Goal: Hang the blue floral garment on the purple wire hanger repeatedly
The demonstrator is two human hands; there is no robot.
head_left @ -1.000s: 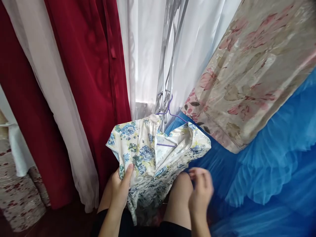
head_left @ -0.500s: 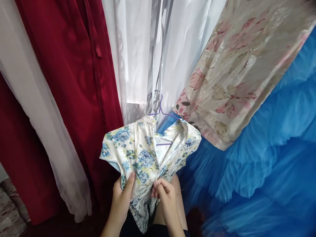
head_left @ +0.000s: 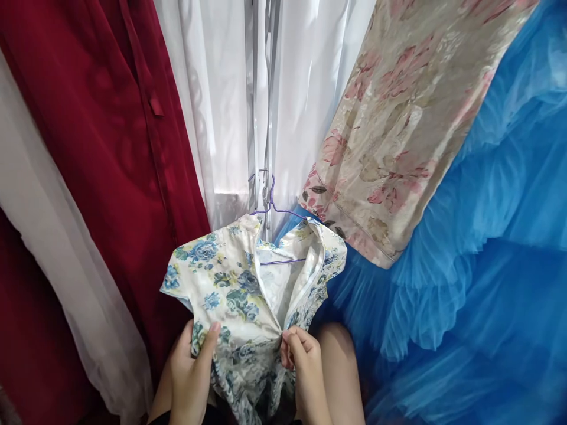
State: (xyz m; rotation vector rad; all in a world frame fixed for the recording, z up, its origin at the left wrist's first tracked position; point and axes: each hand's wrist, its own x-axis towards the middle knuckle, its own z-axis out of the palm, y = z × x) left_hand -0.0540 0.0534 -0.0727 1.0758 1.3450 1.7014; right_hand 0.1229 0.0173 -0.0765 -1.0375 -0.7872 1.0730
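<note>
A white short-sleeved floral dress [head_left: 228, 271] with blue roses hangs on a thin purple hanger [head_left: 271, 203], its V-shaped opening spread apart. My left hand [head_left: 191, 369] grips the left side of the bodice, thumb on top and fingers behind the cloth. At the bottom point of the opening, my right hand [head_left: 303, 357] pinches the edge between thumb and forefinger; any small part inside that pinch is hidden. Below both hands the cloth bunches in folds over my lap.
White drapery [head_left: 221, 100] with grey ribbons hangs behind the hanger. Dark red fabric [head_left: 137, 153] and a sheer pale panel [head_left: 66, 254] are at left. A beige floral garment [head_left: 394, 136] and blue ruffled tulle [head_left: 460, 265] hang at right. My bare knee [head_left: 339, 360] shows beside my right hand.
The dress and hanger have shifted left in view, and the neck opening looks wider. My left hand sits further left; my right hand still pinches the edge, slightly further right.
</note>
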